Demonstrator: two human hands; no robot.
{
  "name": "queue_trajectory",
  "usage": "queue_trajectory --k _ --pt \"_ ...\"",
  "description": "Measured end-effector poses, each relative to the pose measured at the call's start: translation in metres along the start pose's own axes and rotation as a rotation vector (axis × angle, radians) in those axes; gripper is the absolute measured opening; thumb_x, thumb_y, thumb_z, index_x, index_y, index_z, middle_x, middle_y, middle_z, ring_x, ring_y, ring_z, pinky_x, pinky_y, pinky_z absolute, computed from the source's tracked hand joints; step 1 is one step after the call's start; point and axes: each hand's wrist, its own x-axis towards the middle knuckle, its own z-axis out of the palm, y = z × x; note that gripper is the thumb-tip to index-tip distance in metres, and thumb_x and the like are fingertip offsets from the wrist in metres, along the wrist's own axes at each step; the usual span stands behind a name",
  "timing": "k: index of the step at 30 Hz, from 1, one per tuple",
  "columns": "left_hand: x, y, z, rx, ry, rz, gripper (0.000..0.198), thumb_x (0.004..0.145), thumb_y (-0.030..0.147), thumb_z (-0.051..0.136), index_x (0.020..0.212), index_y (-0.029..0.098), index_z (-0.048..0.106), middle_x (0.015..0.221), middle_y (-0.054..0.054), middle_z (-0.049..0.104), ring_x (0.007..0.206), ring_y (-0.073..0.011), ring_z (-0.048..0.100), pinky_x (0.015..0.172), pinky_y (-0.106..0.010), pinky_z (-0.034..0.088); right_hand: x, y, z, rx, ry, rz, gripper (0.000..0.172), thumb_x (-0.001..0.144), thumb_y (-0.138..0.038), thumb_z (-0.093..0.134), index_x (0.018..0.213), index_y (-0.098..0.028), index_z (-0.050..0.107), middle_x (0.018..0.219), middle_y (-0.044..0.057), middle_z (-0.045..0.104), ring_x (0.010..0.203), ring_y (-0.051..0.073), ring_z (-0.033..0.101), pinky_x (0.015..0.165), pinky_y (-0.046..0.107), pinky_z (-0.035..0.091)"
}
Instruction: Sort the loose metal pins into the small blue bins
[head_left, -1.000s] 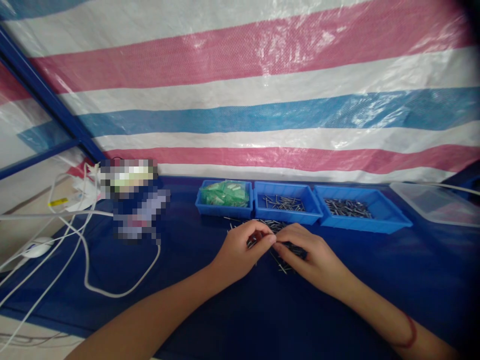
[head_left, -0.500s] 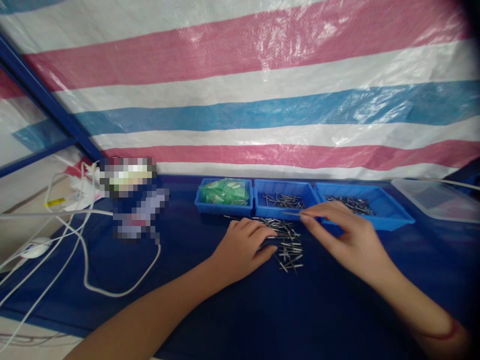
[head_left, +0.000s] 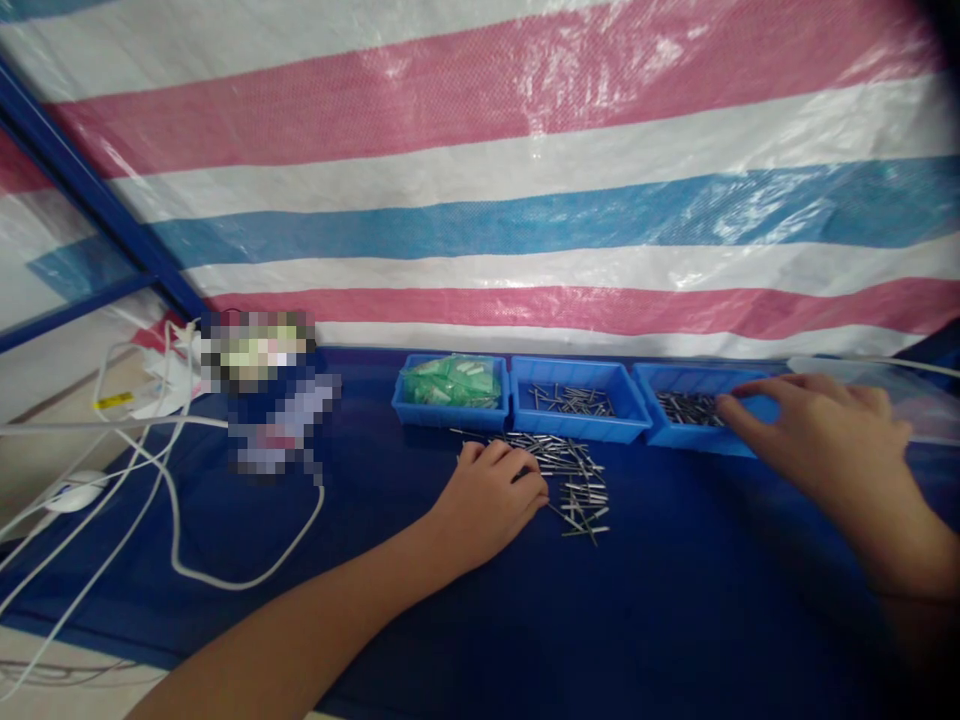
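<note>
My left hand (head_left: pixel 491 500) rests at the near left edge of a loose pile of pop rivets (head_left: pixel 585 495) on the dark blue table. Its fingers are curled and the thumb meets the index fingertip; anything pinched there is hidden. My right hand (head_left: pixel 832 430) is over the right end of the right blue bin (head_left: pixel 697 437). Thumb and index finger come together above the dark rivets (head_left: pixel 684 408) inside it, and I cannot make out what they hold. The middle blue bin (head_left: pixel 585 428) contains silver rivets (head_left: pixel 574 400).
A left blue bin (head_left: pixel 450 415) holds green plastic packets (head_left: pixel 454 382). A clear plastic lid (head_left: pixel 919 400) lies at the far right, partly behind my right hand. White cables (head_left: pixel 176 540) loop over the table's left side. A striped tarp (head_left: pixel 480 230) hangs behind.
My right hand has moved right, from the middle bin's front corner with a thin rivet in its pinch, to the right bin. My left thumb has closed against the index finger.
</note>
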Motion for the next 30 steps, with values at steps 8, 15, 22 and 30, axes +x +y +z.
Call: queue_trajectory --k 8,15,22,30 --pt "0.000 0.000 0.010 0.232 0.033 0.096 0.015 0.096 0.028 0.046 0.095 0.019 0.058 0.105 -0.003 0.060 0.099 -0.0197 0.049 0.077 -0.037 0.029 0.004 -0.090 0.020 -0.107 -0.020 -0.171 0.021 0.087 -0.038 0.055 0.088 -0.021 0.067 0.097 0.010 0.066 0.093 0.027 0.060 0.086 0.046 0.044" --pt "0.001 -0.001 0.009 0.237 0.081 0.193 0.015 0.094 0.033 0.050 0.095 0.021 0.058 0.112 -0.001 0.058 0.103 -0.0206 0.049 0.078 -0.038 0.032 -0.010 -0.137 0.033 0.114 -0.260 -0.344 0.011 0.089 -0.024 0.055 0.089 -0.019 0.065 0.098 0.008 0.063 0.093 0.021 0.057 0.085 0.038 0.045" --pt "0.004 0.008 0.008 0.318 0.163 0.226 0.017 0.096 0.019 0.043 0.088 0.017 0.058 0.094 -0.002 0.062 0.102 -0.0205 0.052 0.080 -0.038 0.032 -0.017 -0.145 0.041 0.155 -0.443 -0.347 0.013 0.088 -0.021 0.053 0.082 -0.020 0.064 0.090 0.006 0.064 0.084 0.019 0.057 0.078 0.036 0.044" --pt "0.003 0.003 0.005 0.294 0.230 0.115 0.018 0.097 0.018 0.040 0.088 0.018 0.056 0.092 -0.002 0.066 0.107 -0.0194 0.052 0.088 -0.040 0.028 -0.018 -0.150 0.043 0.135 -0.474 -0.314 0.015 0.090 -0.021 0.051 0.087 -0.020 0.065 0.091 0.005 0.065 0.082 0.018 0.057 0.075 0.035 0.041"
